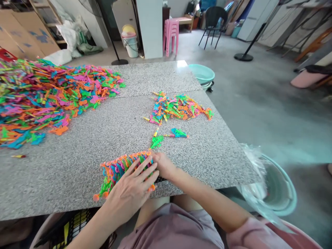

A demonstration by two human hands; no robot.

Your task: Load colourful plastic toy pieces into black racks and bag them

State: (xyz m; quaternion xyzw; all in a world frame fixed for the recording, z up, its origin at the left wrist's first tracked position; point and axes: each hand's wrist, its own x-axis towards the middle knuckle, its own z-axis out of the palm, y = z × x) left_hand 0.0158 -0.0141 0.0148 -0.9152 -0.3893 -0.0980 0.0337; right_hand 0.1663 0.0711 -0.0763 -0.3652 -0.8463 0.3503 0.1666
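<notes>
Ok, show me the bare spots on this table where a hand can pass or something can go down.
Bare granite table runs between the big pile at left and the small pile at right. The near-left corner is free too, with only one stray piece. It is crowded at the row of toys under the left hand and right hand, with two loose toys just beyond.

Speckled grey granite counter [77,138], seamed across its width. Grey concrete floor [259,103], lit by daylight. Stacked pink plastic stools [170,34] set beside a white square pillar [149,27]. Black metal-legged chair [214,20] beyond. Flattened brown cardboard boxes [23,34] leaned at the left. Pale green plastic basin [201,73] placed behind the counter.
</notes>
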